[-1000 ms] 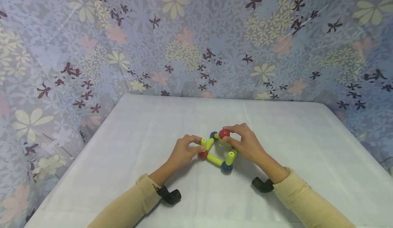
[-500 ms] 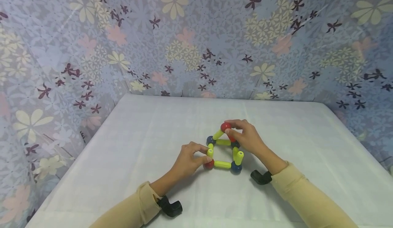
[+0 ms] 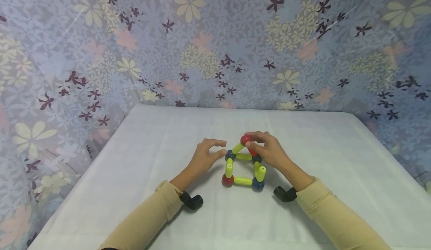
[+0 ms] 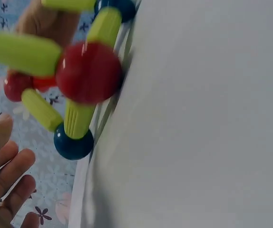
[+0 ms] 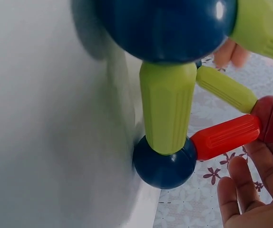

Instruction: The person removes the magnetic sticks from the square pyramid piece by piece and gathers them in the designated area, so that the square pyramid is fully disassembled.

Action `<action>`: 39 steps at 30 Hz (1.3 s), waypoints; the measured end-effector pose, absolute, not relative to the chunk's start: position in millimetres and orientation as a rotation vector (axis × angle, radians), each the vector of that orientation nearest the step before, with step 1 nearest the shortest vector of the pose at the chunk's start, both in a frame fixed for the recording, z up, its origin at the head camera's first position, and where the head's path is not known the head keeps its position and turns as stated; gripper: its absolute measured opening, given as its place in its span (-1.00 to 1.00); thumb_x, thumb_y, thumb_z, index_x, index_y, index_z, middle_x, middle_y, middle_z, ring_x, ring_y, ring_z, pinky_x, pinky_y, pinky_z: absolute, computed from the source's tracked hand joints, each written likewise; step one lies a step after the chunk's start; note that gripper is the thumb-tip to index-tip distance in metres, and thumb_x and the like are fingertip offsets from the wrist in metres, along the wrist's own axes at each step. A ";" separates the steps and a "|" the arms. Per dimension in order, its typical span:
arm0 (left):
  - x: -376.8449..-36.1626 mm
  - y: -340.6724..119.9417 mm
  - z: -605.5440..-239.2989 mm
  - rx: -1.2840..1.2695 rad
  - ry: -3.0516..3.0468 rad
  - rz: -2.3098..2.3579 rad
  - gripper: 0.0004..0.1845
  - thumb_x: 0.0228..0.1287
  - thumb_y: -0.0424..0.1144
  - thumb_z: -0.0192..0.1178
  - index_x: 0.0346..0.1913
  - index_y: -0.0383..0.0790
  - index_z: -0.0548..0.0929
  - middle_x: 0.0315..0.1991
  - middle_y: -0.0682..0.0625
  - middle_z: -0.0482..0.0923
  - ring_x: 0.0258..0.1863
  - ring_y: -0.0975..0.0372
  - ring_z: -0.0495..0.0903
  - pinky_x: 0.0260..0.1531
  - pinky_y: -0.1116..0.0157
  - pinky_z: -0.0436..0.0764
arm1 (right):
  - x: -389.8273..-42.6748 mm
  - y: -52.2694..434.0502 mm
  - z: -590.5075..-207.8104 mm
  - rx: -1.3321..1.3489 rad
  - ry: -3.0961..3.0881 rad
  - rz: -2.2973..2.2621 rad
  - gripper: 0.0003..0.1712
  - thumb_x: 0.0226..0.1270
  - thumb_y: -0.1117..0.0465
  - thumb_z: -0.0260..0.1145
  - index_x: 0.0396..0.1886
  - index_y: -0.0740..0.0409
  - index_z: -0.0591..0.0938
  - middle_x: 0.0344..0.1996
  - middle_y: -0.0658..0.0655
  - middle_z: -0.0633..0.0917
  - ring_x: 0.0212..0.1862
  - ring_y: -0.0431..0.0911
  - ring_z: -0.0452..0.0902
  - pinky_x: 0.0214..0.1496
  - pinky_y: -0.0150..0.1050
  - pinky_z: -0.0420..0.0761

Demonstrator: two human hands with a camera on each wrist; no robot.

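A frame of magnetic rods and balls stands on the table, its square base made of yellow-green rods such as the front rod point(image 3: 243, 181). Its corners are a front left red ball point(image 3: 228, 180) and blue balls at front right point(image 3: 258, 183), back left point(image 3: 230, 155) and back right point(image 5: 165, 162). Short rods rise from both front balls. My right hand point(image 3: 271, 153) pinches an upper red ball point(image 3: 246, 140), joined to the back balls by a yellow-green rod point(image 3: 238, 148) and a red rod point(image 5: 227, 137). My left hand point(image 3: 203, 159) holds nothing, thumb tip beside the back left ball.
A white cloth covers the table point(image 3: 161, 130), and its far edge meets a flowered fabric backdrop point(image 3: 215, 48). Black curved pieces stick out at the left cuff point(image 3: 192, 201) and the right cuff point(image 3: 285, 194).
The frame has shifted a little toward me and its base has squared up. My left hand has let go of the front left upright rod and moved back; the right still holds the upper red ball.
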State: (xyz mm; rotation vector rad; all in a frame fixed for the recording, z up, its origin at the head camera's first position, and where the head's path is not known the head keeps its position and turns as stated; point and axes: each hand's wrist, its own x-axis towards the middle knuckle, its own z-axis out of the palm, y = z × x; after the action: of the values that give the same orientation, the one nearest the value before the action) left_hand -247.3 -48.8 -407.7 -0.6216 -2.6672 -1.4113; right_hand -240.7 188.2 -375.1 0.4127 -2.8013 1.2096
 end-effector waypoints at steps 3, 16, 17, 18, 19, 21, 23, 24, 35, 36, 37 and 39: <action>-261.8 -37.7 -405.6 -0.699 -2.724 -1.364 -0.57 0.20 -0.02 0.25 0.12 -0.04 0.59 0.09 0.10 0.60 0.20 0.16 0.37 0.30 -0.05 0.17 | -240.4 188.5 -375.7 0.420 -2.796 1.242 -0.42 0.27 -0.15 0.22 0.20 0.02 0.51 0.11 0.12 0.60 0.21 0.15 0.41 0.17 0.20 0.40; -267.6 -27.0 -404.3 -0.715 -2.848 -1.294 -0.69 0.18 -0.06 0.28 0.00 0.01 0.67 -0.10 0.08 0.64 0.09 0.17 0.44 0.20 -0.01 0.32 | -238.2 179.0 -375.8 0.496 -2.752 1.252 -0.47 0.24 -0.10 0.27 0.15 0.03 0.55 0.10 0.10 0.62 0.19 0.10 0.41 0.19 0.19 0.41; -266.2 -28.7 -404.6 -0.708 -2.847 -1.287 -0.69 0.18 -0.06 0.28 -0.01 0.01 0.68 -0.11 0.08 0.64 0.08 0.17 0.45 0.18 0.01 0.34 | -237.5 177.4 -375.5 0.511 -2.751 1.248 -0.47 0.24 -0.10 0.27 0.15 0.02 0.55 0.10 0.10 0.62 0.19 0.09 0.41 0.18 0.19 0.41; -264.5 -30.5 -404.8 -0.703 -2.844 -1.286 -0.70 0.17 -0.07 0.29 -0.02 0.00 0.68 -0.12 0.08 0.65 0.08 0.17 0.45 0.17 0.01 0.35 | -236.8 175.9 -375.3 0.524 -2.751 1.243 -0.47 0.24 -0.09 0.28 0.15 0.02 0.55 0.10 0.09 0.62 0.18 0.09 0.41 0.18 0.19 0.41; -262.9 -32.3 -405.1 -0.698 -2.841 -1.282 -0.70 0.17 -0.07 0.29 -0.03 -0.01 0.69 -0.13 0.08 0.65 0.07 0.17 0.46 0.16 0.02 0.35 | -236.0 174.4 -375.0 0.538 -2.751 1.237 -0.48 0.24 -0.08 0.29 0.15 0.02 0.56 0.10 0.10 0.62 0.18 0.09 0.41 0.18 0.19 0.41; -259.9 -35.5 -405.6 -0.701 -2.832 -1.273 -0.71 0.17 -0.08 0.29 -0.04 -0.02 0.69 -0.15 0.08 0.66 0.06 0.18 0.46 0.16 0.01 0.34 | -234.1 171.4 -373.7 0.563 -2.751 1.213 -0.49 0.23 -0.05 0.30 0.15 0.02 0.56 0.08 0.09 0.62 0.15 0.08 0.41 0.16 0.19 0.43; -257.7 -37.9 -406.1 -0.706 -2.821 -1.268 -0.71 0.16 -0.09 0.30 -0.06 -0.04 0.70 -0.17 0.08 0.67 0.04 0.18 0.47 0.16 0.01 0.34 | -232.4 168.6 -372.0 0.584 -2.752 1.178 -0.49 0.20 -0.02 0.33 0.15 0.01 0.56 0.04 0.09 0.62 0.11 0.06 0.41 0.13 0.17 0.44; -256.6 -38.8 -406.0 -0.706 -2.816 -1.267 -0.72 0.16 -0.09 0.30 -0.07 -0.04 0.70 -0.18 0.08 0.67 0.04 0.18 0.47 0.16 0.00 0.33 | -231.5 167.1 -371.0 0.594 -2.753 1.152 -0.48 0.19 -0.01 0.35 0.15 0.01 0.57 0.02 0.08 0.62 0.08 0.03 0.41 0.11 0.12 0.46; -250.4 -37.8 -406.1 -0.747 -2.733 -1.198 -0.75 0.15 -0.15 0.31 -0.11 -0.11 0.71 -0.20 0.03 0.71 0.00 0.15 0.52 0.19 0.00 0.30 | -227.8 160.4 -366.3 0.617 -2.733 1.005 -0.51 0.16 0.06 0.39 0.09 0.08 0.60 -0.10 0.07 0.64 -0.08 -0.09 0.40 -0.16 -0.24 0.43; -250.1 -37.7 -406.7 -0.741 -2.733 -1.200 -0.74 0.15 -0.15 0.31 -0.10 -0.11 0.71 -0.19 0.02 0.71 0.01 0.15 0.52 0.21 -0.01 0.27 | -227.9 160.5 -366.4 0.614 -2.732 1.009 -0.51 0.16 0.06 0.39 0.09 0.08 0.60 -0.10 0.07 0.63 -0.08 -0.08 0.40 -0.16 -0.23 0.44; -249.6 -37.9 -407.3 -0.732 -2.731 -1.212 -0.74 0.15 -0.14 0.30 -0.09 -0.11 0.70 -0.18 0.02 0.70 0.02 0.15 0.52 0.22 -0.01 0.27 | -228.2 160.9 -366.8 0.610 -2.731 1.010 -0.51 0.16 0.06 0.39 0.10 0.08 0.60 -0.10 0.08 0.63 -0.07 -0.08 0.41 -0.15 -0.21 0.45; -248.5 -38.8 -408.5 -0.699 -2.727 -1.266 -0.73 0.16 -0.14 0.30 -0.08 -0.11 0.69 -0.15 0.01 0.69 0.04 0.14 0.52 0.23 -0.01 0.28 | -228.3 162.3 -367.4 0.586 -2.731 1.024 -0.50 0.16 0.05 0.39 0.10 0.07 0.60 -0.11 0.09 0.63 -0.06 -0.07 0.42 -0.12 -0.15 0.48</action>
State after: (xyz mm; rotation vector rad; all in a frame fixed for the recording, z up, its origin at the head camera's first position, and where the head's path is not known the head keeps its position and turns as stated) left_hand -248.5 -38.8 -408.5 -0.6985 -2.7270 -1.2663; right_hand -228.3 162.3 -367.4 0.5857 -2.7309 1.0240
